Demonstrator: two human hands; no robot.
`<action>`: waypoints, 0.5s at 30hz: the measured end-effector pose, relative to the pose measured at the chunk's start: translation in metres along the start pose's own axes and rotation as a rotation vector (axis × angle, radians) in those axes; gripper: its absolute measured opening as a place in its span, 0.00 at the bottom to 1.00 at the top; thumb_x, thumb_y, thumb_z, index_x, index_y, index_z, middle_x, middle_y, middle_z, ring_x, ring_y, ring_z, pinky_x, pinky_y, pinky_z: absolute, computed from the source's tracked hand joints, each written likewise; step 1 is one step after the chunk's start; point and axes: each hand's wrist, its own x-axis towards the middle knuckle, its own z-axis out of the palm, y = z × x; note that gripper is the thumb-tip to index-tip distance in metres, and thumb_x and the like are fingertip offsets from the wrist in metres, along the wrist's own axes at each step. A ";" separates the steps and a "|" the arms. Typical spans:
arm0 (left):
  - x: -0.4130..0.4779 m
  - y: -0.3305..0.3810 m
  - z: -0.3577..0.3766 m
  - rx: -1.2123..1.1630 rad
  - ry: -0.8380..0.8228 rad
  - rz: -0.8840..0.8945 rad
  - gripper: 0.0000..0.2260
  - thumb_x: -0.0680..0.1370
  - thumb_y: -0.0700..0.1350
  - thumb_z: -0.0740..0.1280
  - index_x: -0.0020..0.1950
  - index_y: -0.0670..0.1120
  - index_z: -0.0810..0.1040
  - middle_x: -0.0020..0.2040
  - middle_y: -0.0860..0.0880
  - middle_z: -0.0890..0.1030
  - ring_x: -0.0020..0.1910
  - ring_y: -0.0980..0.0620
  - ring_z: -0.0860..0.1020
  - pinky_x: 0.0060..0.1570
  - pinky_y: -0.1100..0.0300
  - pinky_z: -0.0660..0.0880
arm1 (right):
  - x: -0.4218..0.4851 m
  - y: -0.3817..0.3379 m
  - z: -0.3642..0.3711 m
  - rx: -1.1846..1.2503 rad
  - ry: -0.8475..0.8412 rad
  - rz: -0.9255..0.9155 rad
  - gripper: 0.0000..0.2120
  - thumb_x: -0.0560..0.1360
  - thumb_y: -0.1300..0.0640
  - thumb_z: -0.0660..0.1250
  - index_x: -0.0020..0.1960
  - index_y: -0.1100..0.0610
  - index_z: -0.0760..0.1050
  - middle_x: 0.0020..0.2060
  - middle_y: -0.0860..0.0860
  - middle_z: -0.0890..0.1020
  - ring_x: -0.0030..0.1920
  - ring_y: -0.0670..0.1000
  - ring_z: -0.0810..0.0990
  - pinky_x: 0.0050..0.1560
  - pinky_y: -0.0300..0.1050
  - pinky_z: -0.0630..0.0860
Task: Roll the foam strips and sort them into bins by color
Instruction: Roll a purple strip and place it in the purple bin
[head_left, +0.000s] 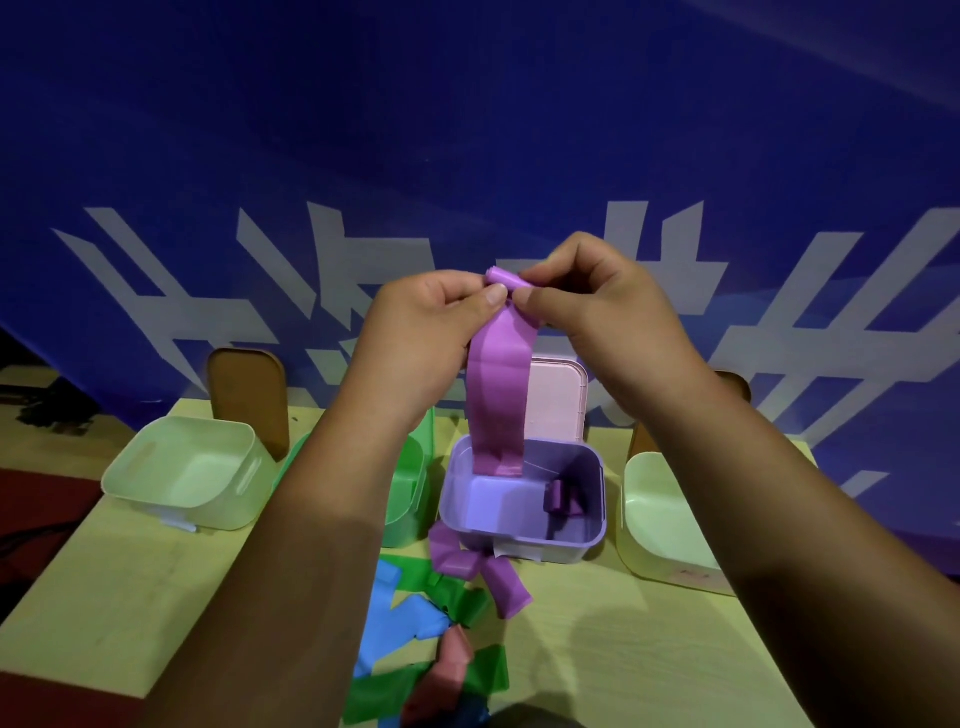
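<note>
Fingertips of the left hand and the right hand are curled in close together. Thumbs and forefingers pinch the small rolled end of a purple strip held high above the purple bin. Below the roll the strip hangs flat and loose, its free end dangling just inside the back of the purple bin. Most of its length looks unrolled, so I'd say the rolling has only begun. To do it well, the thumbs should turn the roll downward in small even turns, with both edges pinched level so the coil does not cone out to one side. The hanging weight should help keep the strip taut. A firm last pinch seems wise, since foam like this probably springs open when let go. One finished purple roll already lies at the right inside the purple bin, and a pink lid stands upright behind it. Just in front of the purple bin lie loose purple strips, and nearer to the person green strips, blue strips and a pink strip are tangled on the table. A green bin sits just left of the purple bin, partly hidden by the left forearm.
</note>
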 end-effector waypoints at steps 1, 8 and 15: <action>0.001 0.000 0.000 0.018 0.003 0.004 0.07 0.84 0.50 0.71 0.58 0.54 0.89 0.49 0.51 0.90 0.52 0.45 0.88 0.57 0.38 0.85 | 0.000 -0.001 0.000 -0.019 0.006 -0.004 0.05 0.78 0.62 0.76 0.51 0.59 0.81 0.48 0.56 0.86 0.52 0.58 0.86 0.56 0.61 0.83; -0.002 0.010 0.005 0.111 0.195 0.103 0.12 0.81 0.51 0.76 0.64 0.60 0.82 0.46 0.56 0.88 0.47 0.56 0.87 0.46 0.55 0.85 | -0.001 -0.007 0.004 -0.051 0.037 0.013 0.06 0.78 0.60 0.76 0.52 0.59 0.81 0.45 0.54 0.87 0.49 0.56 0.87 0.54 0.61 0.83; 0.003 0.003 0.011 -0.128 0.238 0.127 0.11 0.80 0.42 0.77 0.62 0.51 0.88 0.53 0.56 0.89 0.53 0.60 0.87 0.57 0.60 0.84 | -0.001 -0.008 0.006 -0.023 0.045 0.017 0.06 0.79 0.61 0.75 0.55 0.59 0.81 0.47 0.58 0.85 0.44 0.54 0.85 0.42 0.40 0.83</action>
